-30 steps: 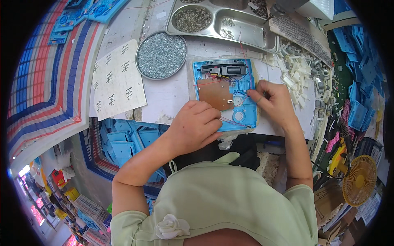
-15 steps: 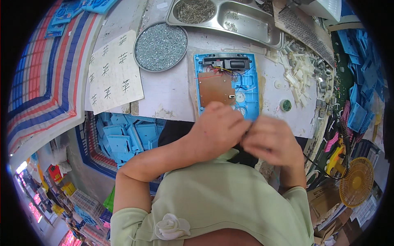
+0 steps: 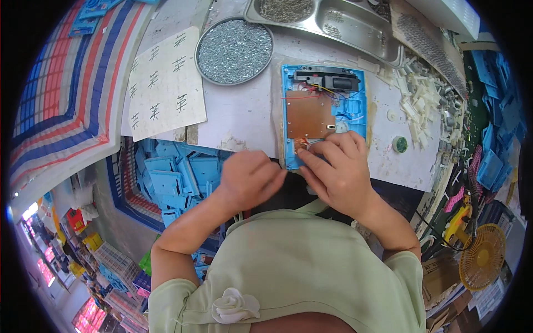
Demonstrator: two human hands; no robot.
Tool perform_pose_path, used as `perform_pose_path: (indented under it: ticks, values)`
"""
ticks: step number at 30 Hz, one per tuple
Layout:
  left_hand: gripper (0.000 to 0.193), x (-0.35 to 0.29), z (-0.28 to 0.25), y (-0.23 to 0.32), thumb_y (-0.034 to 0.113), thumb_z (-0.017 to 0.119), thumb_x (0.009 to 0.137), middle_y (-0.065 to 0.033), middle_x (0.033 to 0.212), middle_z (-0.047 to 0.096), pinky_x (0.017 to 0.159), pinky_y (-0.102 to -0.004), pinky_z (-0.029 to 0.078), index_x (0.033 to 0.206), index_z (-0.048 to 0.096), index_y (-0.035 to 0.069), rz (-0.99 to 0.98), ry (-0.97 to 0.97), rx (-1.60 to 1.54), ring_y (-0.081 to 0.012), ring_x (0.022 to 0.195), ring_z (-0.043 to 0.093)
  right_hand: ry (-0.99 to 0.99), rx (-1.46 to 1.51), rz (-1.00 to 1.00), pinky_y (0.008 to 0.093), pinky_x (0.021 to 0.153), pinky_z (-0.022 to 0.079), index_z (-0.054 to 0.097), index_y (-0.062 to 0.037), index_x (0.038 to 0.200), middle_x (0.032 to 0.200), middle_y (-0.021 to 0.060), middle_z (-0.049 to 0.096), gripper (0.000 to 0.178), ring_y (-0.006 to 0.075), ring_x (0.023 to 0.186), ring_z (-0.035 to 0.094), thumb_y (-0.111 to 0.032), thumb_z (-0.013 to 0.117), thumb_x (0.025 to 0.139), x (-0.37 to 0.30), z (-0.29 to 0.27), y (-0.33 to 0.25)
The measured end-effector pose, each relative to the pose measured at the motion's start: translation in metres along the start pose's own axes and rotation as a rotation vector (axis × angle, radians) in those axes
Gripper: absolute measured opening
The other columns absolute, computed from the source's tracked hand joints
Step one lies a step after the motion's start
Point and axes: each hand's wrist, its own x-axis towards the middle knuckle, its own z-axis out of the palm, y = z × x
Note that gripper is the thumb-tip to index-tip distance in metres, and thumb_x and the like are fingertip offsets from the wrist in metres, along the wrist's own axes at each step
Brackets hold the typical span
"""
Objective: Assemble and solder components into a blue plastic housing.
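Observation:
A shallow blue plastic housing [image 3: 287, 116] lies on the table before me, its inside facing up. It carries a brown circuit board [image 3: 308, 115], a black part with a dark motor-like block [image 3: 336, 82], and thin red, yellow, blue and white wires. My right hand [image 3: 341, 172] reaches over its near end; the index fingertip touches a small copper-coloured part [image 3: 300, 144], and the thumb sits apart below. My left hand [image 3: 250, 180] is just left of the housing's near corner, fingers curled and pressed together, slightly blurred. Whatever it may hold is hidden.
A round dish of screws [image 3: 235, 51] stands at the back left beside a handwritten sheet [image 3: 166, 89]. Behind are a steel compartment tray [image 3: 355, 33], white plastic pieces [image 3: 419, 102] and a small green-topped round item [image 3: 399, 145]. Blue housings [image 3: 166, 186] fill a bin below left.
My hands have parted: the left moved left and down off the housing, the right moved up onto its near end. The coppery part now shows. The whole view has shifted slightly.

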Motion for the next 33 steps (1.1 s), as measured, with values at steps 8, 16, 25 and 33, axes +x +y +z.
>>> perform_pose_path:
  ticks: [8, 16, 25, 33]
  values:
    - [0.019, -0.005, -0.012, 0.006, 0.015, 0.079, 0.079, -0.0060, 0.076, 0.056, 0.058, -0.0401, 0.047, 0.091, 0.067, 0.009, 0.023, -0.382, -0.170, -0.0258, 0.068, 0.060, -0.062, -0.048, 0.049, 0.0466, 0.084, 0.037, 0.066, -0.0090, 0.100, 0.097, 0.0044, 0.058, 0.040, 0.0260, 0.096, 0.054, -0.024, 0.083, 0.067, 0.002, 0.008, -0.010]
    - [0.023, 0.024, -0.012, -0.017, 0.014, 0.083, 0.078, -0.0073, 0.080, 0.061, 0.058, -0.0381, 0.051, 0.098, 0.072, 0.009, 0.091, -0.174, -0.202, -0.0265, 0.069, 0.063, -0.056, 0.108, -0.030, 0.0415, 0.082, 0.044, 0.069, -0.0116, 0.091, 0.089, 0.0059, 0.063, 0.028, 0.0274, 0.089, 0.059, -0.016, 0.083, 0.067, 0.021, -0.047, 0.026]
    - [0.016, 0.040, -0.020, -0.029, 0.014, 0.078, 0.082, -0.0088, 0.080, 0.056, 0.060, -0.0403, 0.050, 0.094, 0.070, 0.006, 0.141, -0.242, -0.316, -0.0282, 0.071, 0.061, 0.530, -0.171, 0.074, 0.0288, 0.079, 0.051, 0.074, -0.0013, 0.102, 0.093, 0.0100, 0.074, 0.019, 0.0206, 0.082, 0.069, -0.015, 0.071, 0.090, 0.178, -0.200, 0.222]
    - [0.020, 0.035, -0.029, -0.032, 0.015, 0.082, 0.079, -0.0057, 0.086, 0.063, 0.063, -0.0362, 0.053, 0.096, 0.074, 0.009, 0.080, -0.248, -0.273, -0.0242, 0.075, 0.065, 0.533, -0.508, -0.271, 0.0393, 0.087, 0.053, 0.076, -0.0108, 0.087, 0.096, 0.0043, 0.069, 0.010, 0.0288, 0.100, 0.059, -0.016, 0.077, 0.079, 0.363, -0.148, 0.226]
